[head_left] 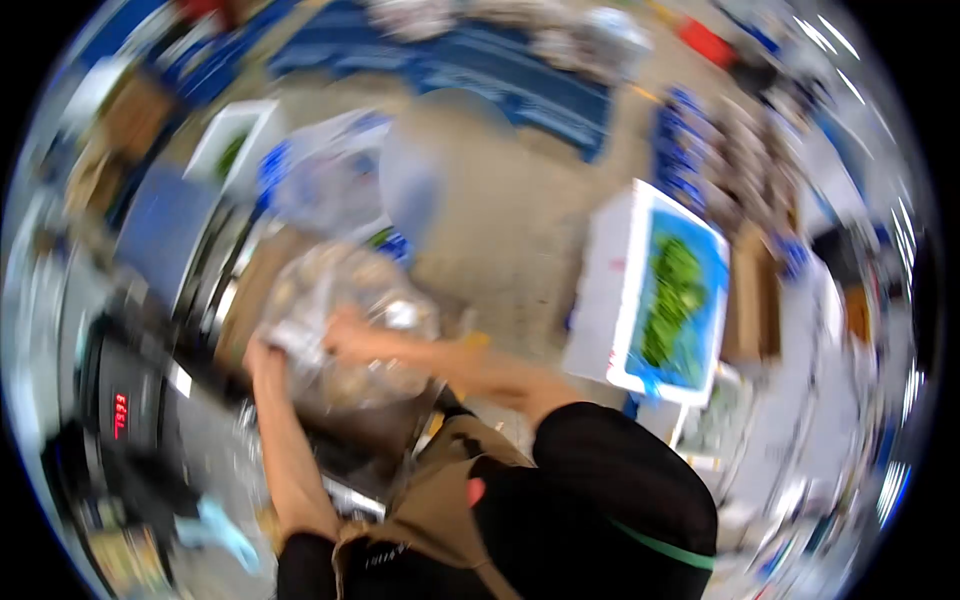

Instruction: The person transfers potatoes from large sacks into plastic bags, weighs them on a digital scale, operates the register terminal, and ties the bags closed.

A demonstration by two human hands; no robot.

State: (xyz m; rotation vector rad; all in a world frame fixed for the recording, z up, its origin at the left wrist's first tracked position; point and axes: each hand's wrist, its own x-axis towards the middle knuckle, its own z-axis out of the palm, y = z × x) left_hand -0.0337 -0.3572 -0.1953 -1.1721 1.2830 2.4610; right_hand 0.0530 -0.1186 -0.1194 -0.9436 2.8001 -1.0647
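Passage is available over the floor [515,235] between the clear bag [350,285] and the white foam box [605,290] on the right; a blue pallet [510,82] bars the far end. The left hand [264,357] and right hand [347,335] occupy the bag's upper surface, both forearms obstructing access from the wearer's side. A black display unit [118,390] obstructs the left.

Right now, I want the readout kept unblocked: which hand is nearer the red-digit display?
Left. The left hand is at the edge of the clear plastic bag facing the red-digit display; the right hand is farther in over the bag.
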